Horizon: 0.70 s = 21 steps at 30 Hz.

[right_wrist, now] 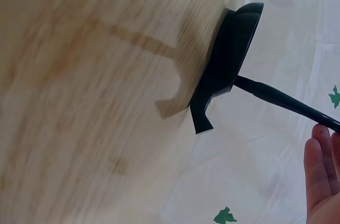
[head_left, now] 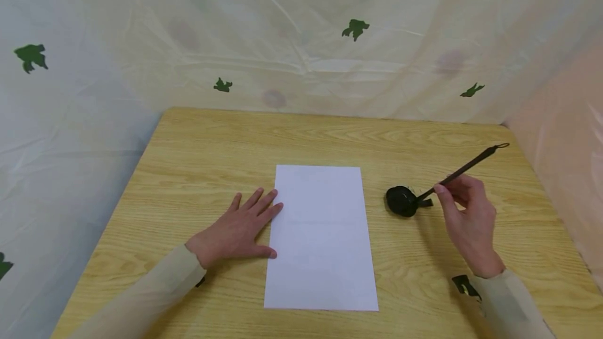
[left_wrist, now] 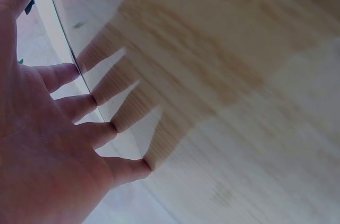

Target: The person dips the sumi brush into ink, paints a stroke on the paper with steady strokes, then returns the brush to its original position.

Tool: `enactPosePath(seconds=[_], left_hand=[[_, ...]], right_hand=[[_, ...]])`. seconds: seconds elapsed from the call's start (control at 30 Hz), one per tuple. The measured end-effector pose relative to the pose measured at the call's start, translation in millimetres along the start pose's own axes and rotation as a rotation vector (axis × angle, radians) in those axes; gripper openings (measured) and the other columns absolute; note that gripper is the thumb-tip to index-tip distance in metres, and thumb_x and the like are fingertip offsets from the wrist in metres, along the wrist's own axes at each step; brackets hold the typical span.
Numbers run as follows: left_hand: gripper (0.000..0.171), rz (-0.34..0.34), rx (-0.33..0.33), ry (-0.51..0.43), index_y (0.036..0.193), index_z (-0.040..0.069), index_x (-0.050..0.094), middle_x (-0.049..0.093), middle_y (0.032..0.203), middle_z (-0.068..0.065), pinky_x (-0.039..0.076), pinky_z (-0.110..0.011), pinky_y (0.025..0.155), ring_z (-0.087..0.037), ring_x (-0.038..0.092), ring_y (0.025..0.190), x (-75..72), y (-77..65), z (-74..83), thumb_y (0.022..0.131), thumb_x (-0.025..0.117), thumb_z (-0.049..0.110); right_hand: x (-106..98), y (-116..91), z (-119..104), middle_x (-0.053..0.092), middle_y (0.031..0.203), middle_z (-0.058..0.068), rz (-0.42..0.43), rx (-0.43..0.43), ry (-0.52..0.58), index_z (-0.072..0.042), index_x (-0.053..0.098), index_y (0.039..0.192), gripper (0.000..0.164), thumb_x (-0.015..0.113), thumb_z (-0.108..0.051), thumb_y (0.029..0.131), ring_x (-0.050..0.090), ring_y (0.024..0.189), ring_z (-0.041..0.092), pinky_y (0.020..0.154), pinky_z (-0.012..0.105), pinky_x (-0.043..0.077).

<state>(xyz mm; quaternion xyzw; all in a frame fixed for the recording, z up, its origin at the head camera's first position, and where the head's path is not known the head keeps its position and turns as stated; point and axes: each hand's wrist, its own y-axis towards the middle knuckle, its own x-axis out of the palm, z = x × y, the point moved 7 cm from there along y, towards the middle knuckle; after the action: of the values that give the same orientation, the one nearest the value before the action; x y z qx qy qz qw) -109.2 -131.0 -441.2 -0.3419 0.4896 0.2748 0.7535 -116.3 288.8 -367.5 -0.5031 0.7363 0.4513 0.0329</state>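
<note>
My right hand (head_left: 471, 218) pinches the dark handle of a writing brush (head_left: 464, 170) between thumb and fingers. The brush slants, its hanging loop up to the right and its lower end at a small black dish (head_left: 401, 201). Its tip is hidden inside the dish. In the right wrist view the dish (right_wrist: 231, 49) rests on the table, with a short stub sticking out from its side. Spread wide, my left hand (head_left: 235, 232) lies with fingertips and thumb on the left edge of a white paper sheet (head_left: 320, 239).
The wood-grain table (head_left: 216, 140) extends around the sheet, which lies lengthwise near its middle. Pale sheeting (head_left: 292, 41) with green patches hangs behind the far edge and along both sides.
</note>
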Motion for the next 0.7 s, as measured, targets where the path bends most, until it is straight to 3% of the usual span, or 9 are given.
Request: enactPosePath(seconds=[0.23,0.7], left_hand=[[0.102,0.0,0.0,-0.007,0.163,0.012,0.033,0.015,0.173,-0.011,0.014,-0.074,0.117,-0.04,0.011,0.158,-0.3,-0.1,0.0,0.087,0.071,0.068],[0.103,0.003,0.002,-0.008,0.164,0.013,0.031,0.015,0.173,-0.01,0.013,-0.074,0.117,-0.039,0.009,0.158,1.6,0.0,-1.4,0.087,0.071,0.068]], right_hand=[[-2.9,1.9,-0.7,0.057,0.107,-0.023,0.03,-0.013,0.024,0.017,0.056,0.12,0.038,0.071,0.02,0.086,0.058,0.092,-0.014,0.083,0.005,0.045],[-6.1,1.4,-2.6,0.057,0.107,-0.026,0.036,-0.009,-0.007,0.015,0.054,0.124,0.038,0.072,0.013,0.09,0.057,0.089,-0.016,0.082,0.004,0.044]])
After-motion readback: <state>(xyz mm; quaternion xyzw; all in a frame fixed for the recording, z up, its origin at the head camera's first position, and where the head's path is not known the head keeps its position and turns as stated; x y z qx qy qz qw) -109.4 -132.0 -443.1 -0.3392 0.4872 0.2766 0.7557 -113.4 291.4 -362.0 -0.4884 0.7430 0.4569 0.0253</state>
